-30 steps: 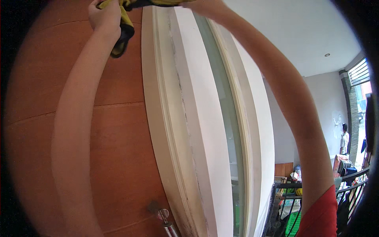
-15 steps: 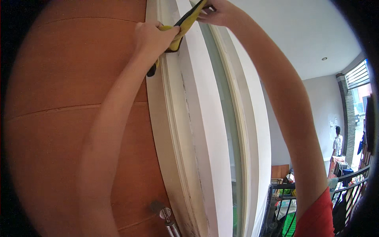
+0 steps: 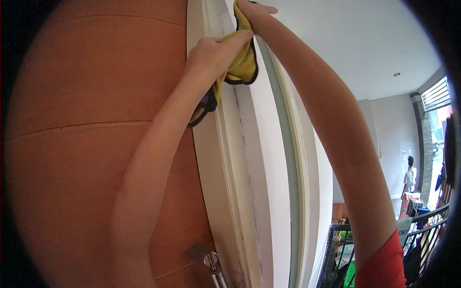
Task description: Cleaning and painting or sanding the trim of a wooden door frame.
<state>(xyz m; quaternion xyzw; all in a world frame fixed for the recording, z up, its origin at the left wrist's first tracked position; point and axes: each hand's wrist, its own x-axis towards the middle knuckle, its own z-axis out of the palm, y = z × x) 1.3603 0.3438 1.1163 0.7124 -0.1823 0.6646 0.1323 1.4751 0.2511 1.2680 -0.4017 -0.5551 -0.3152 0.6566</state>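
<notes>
A yellow cloth with a dark border hangs crumpled in front of the white door frame, high in the view. My left hand is closed on its middle, and a dark fold drops below the wrist. At the top edge, my right hand grips the cloth's upper end; one digit sticks out to the right, and the other fingers are partly hidden or cut off. Left of the frame is a reddish-brown wooden door, which my left forearm crosses.
A metal door handle juts from the door's lower part. The cream and white frame runs upright through the middle. At lower right stands a black railing with belongings behind it. A person in white stands far off.
Both hands have shifted relative to the door frame, my left hand moving right. The cloth, stretched narrow before, now hangs looser and wider below my hands.
</notes>
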